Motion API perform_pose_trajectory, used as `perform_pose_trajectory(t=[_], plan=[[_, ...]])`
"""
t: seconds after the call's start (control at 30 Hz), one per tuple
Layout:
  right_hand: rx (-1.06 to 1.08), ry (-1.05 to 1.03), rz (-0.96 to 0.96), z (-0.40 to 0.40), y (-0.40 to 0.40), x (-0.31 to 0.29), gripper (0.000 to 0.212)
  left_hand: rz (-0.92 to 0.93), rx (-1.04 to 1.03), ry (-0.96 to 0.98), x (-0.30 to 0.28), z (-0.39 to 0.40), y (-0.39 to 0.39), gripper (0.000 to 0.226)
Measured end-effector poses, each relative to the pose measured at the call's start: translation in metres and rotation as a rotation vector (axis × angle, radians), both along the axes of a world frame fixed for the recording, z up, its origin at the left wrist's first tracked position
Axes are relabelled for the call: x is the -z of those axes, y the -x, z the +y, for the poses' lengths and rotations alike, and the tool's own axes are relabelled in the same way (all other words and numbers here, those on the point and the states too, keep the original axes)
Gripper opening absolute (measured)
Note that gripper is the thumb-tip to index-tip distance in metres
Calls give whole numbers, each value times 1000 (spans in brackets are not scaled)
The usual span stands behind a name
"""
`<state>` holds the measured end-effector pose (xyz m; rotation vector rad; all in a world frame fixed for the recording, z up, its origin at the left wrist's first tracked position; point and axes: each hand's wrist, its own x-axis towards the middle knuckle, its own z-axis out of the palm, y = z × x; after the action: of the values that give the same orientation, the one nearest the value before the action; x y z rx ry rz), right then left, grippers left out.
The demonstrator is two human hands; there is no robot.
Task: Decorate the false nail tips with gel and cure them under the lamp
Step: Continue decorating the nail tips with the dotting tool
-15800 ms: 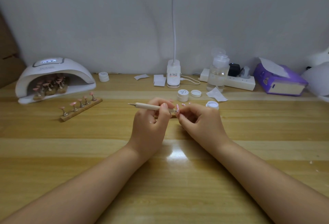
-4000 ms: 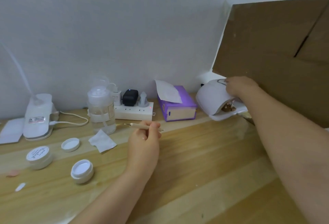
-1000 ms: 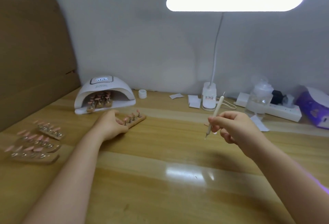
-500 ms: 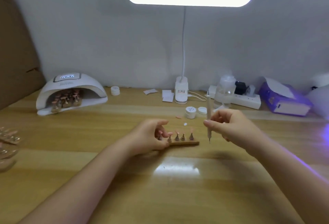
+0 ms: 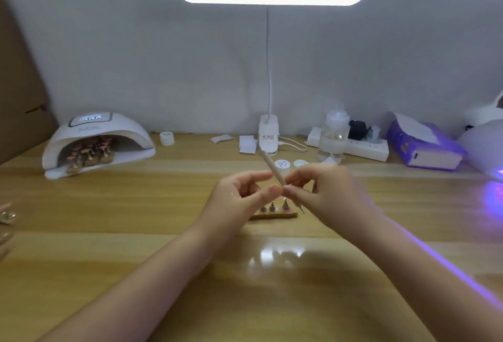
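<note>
A wooden stand (image 5: 275, 215) with three visible nail tips on pegs lies on the desk at the centre. Just above it my two hands meet. My right hand (image 5: 326, 194) pinches a wooden-handled dotting pen (image 5: 269, 163), whose metal tip points down to the right of the stand. My left hand (image 5: 236, 200) has its thumb and forefinger closed on the same pen's shaft. A white cure lamp (image 5: 98, 143) at the back left holds several stands of tips. A second lamp (image 5: 487, 135) at the far right throws purple light.
Behind my hands are a gel jar (image 5: 282, 164) and its lid (image 5: 300, 163), the desk lamp's base (image 5: 268, 135), a clear pump bottle (image 5: 333, 135), a power strip (image 5: 364, 148) and a purple tissue box (image 5: 424, 145). More nail stands (image 5: 6, 216) lie at the left edge.
My left hand let go of the stand and rose to the pen. My right hand tilted the pen from upright to slanted and brought it to my left fingers.
</note>
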<state>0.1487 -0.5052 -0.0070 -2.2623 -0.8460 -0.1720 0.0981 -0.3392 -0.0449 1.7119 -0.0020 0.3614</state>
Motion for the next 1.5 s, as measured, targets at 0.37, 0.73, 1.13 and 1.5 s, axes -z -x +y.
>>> perform_pose_trajectory(t=[0.37, 0.73, 1.13, 1.5], plan=[[173, 136, -414, 6, 12, -3, 35, -74, -140, 199, 8, -5, -4, 22], [418, 42, 58, -56, -71, 19, 35, -194, -465, 326, 10, 22, -12, 25], [572, 264, 29, -41, -75, 64, 61, -210, -536, 268, 26, 30, -16, 29], [560, 208, -7, -29, -74, 71, 45, -235, -544, 223, 24, 26, -12, 28]])
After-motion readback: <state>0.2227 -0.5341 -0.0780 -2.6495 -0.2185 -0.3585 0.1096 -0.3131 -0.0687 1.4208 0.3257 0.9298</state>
